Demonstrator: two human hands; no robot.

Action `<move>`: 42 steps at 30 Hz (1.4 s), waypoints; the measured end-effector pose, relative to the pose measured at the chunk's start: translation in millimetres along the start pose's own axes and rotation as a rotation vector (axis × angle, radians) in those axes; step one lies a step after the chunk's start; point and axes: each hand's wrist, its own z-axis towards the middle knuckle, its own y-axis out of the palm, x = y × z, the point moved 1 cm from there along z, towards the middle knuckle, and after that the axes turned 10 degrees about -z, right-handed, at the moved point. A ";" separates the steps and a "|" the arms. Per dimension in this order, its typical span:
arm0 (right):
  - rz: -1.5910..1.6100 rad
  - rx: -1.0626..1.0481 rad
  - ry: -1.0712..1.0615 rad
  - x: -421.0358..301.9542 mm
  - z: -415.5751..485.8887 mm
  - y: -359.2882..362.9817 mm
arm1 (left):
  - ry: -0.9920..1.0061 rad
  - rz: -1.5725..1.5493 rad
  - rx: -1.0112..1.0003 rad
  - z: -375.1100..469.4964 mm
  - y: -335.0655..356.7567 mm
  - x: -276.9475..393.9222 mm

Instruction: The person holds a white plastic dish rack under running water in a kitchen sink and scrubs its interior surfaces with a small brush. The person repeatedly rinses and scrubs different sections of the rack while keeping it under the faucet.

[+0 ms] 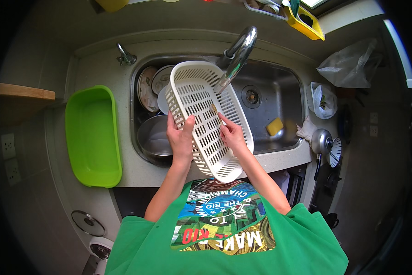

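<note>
My left hand (180, 136) grips the near left side of a white slotted plastic basket (196, 90), thumb on its rim. The basket is held tilted over the steel double-bowl sink (278, 82), partly beneath the chrome faucet (238, 55). Inside the basket, my right hand (232, 134) pinches a thin brush-like tool (214, 109), whose tip meets the slotted bottom or lies very close to it. Most of that tool's handle is hidden by my fingers. No water is plainly visible at the spout.
Patterned plates (146, 88) and a metal pot (153, 135) fill the left bowl. A yellow sponge (274, 126) lies in the right one, near the drain (251, 96). Left on the counter stands a green plastic tub (94, 137); a lidded pan (322, 141) is at right.
</note>
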 end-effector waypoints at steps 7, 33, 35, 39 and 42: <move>-0.020 -0.024 -0.052 -5.6 -4.6 -0.4 | 0.008 -0.010 0.001 0.3 1.2 0.6; -0.566 -0.088 -0.300 -30.5 -12.6 -6.3 | 0.007 -0.104 0.108 16.4 -9.8 -2.0; -0.559 -0.097 -0.302 -30.0 -13.8 -7.8 | 0.008 -0.107 0.097 16.4 -11.1 -2.0; -0.564 -0.080 -0.325 -33.8 -21.9 -8.8 | 0.062 -0.100 0.098 18.9 -11.4 1.6; -0.528 -0.080 -0.389 -30.7 -26.0 -7.9 | 0.167 -0.051 0.123 22.6 -14.4 4.8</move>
